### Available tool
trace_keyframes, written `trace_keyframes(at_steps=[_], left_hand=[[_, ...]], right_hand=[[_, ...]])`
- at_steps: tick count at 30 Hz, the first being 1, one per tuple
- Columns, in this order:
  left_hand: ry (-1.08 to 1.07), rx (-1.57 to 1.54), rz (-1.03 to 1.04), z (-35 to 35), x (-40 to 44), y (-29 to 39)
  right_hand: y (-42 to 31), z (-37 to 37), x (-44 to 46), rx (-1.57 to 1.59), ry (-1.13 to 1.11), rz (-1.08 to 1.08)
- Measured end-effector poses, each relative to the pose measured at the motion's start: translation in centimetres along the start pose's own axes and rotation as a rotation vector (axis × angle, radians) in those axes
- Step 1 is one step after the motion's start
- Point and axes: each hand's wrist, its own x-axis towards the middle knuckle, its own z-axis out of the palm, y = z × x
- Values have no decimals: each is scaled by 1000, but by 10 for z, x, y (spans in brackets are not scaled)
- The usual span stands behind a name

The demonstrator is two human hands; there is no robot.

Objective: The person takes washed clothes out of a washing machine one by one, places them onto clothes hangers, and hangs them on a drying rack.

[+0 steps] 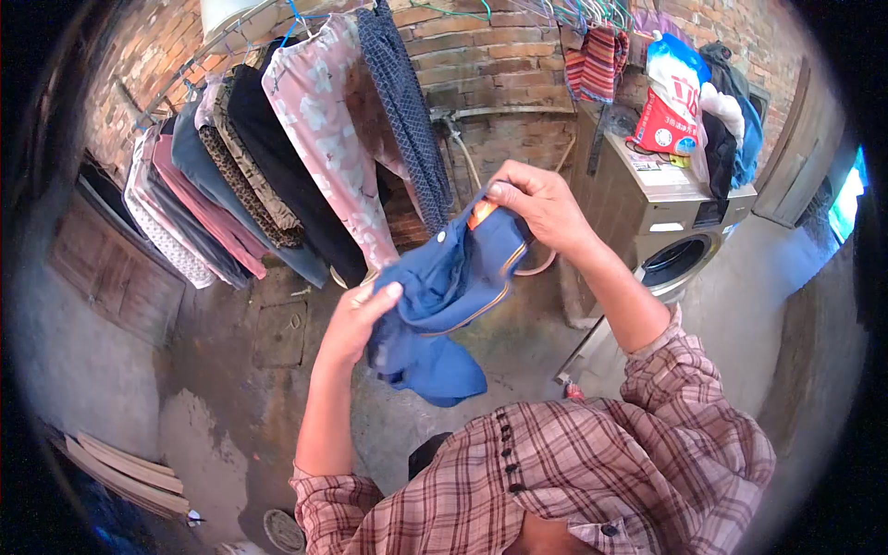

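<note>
A blue garment (435,305) with a white button, a yellow-orange trim line and an orange patch hangs between my two hands, partly bunched. My left hand (359,319) pinches its left edge, thumb on top. Higher up and to the right, my right hand (536,205) grips the garment's upper edge near the orange patch. The garment's lower part droops in a loose fold above the floor. Behind it hang pink patterned trousers (324,111) and dark blue patterned trousers (402,111).
More clothes (213,176) hang on a rail at the left, before a brick wall (504,65). A washing machine (671,213) stands at the right, with a red, white and blue bag (668,102) and dark clothes on top. A pipe and hose run along the wall.
</note>
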Motion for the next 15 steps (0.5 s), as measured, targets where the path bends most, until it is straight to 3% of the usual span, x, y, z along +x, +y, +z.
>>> trace_keyframes(at_steps=[3, 4, 7, 9, 10, 13, 15], left_hand=[[-386, 651, -210, -25, 8, -11], [-429, 685, -289, -17, 2, 3], [-62, 674, 338, -9, 6, 6], [-57, 502, 517, 9, 11, 35], [-39, 479, 559, 22, 7, 47], [-124, 315, 270, 30, 15, 47], [86, 318, 333, 36, 24, 38]], right_hand=[[-29, 6, 15, 80, -74, -148], [-33, 9, 21, 28, -102, -291], [-54, 23, 26, 260, -480, -37], [-65, 37, 28, 209, -695, -167], [-70, 44, 29, 136, -710, -253], [-80, 52, 34, 4, -690, -375], [-73, 52, 41, 32, -539, -501]])
